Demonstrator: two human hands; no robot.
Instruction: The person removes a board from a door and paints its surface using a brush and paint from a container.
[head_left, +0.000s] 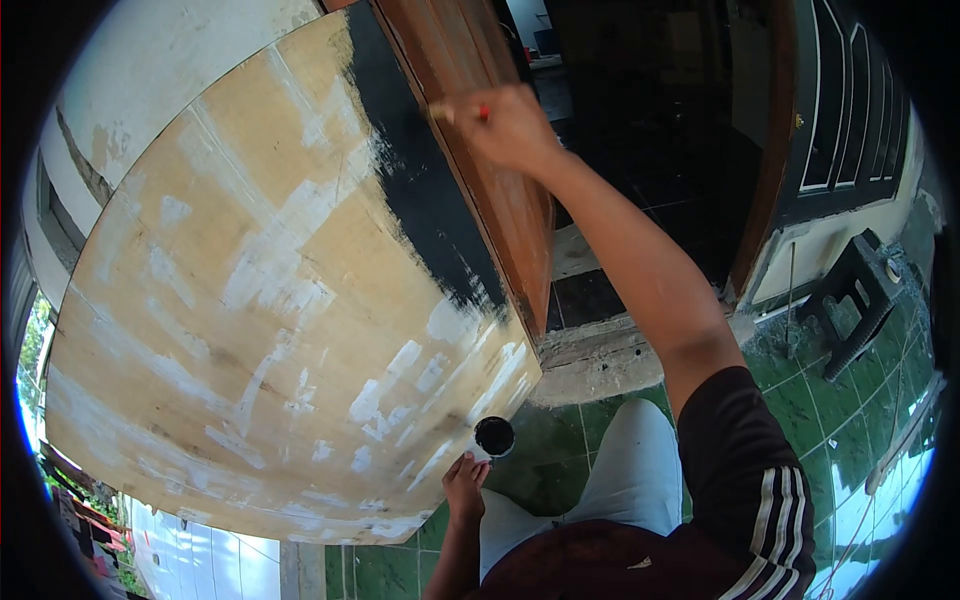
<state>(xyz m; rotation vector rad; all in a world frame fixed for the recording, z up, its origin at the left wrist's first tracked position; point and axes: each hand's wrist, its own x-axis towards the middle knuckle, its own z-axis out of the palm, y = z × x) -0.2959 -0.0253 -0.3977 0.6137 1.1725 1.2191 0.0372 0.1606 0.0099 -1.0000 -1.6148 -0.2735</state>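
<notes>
while right hand [510, 125] grips brush [462, 113], left hand [465, 487] holds paint cup [494, 436] below.

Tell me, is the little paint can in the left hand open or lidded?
Open. The paint can, held by the left hand below the board, shows a round black interior with no lid over it.

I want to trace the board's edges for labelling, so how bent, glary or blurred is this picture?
Head view: strong fisheye bends the board into a curve, black corners ring the frame; glare on the green floor tiles at lower right; the doorway is deep in shadow; the right hand with the brush is slightly soft, the left hand with the paint cup sharp.
</notes>
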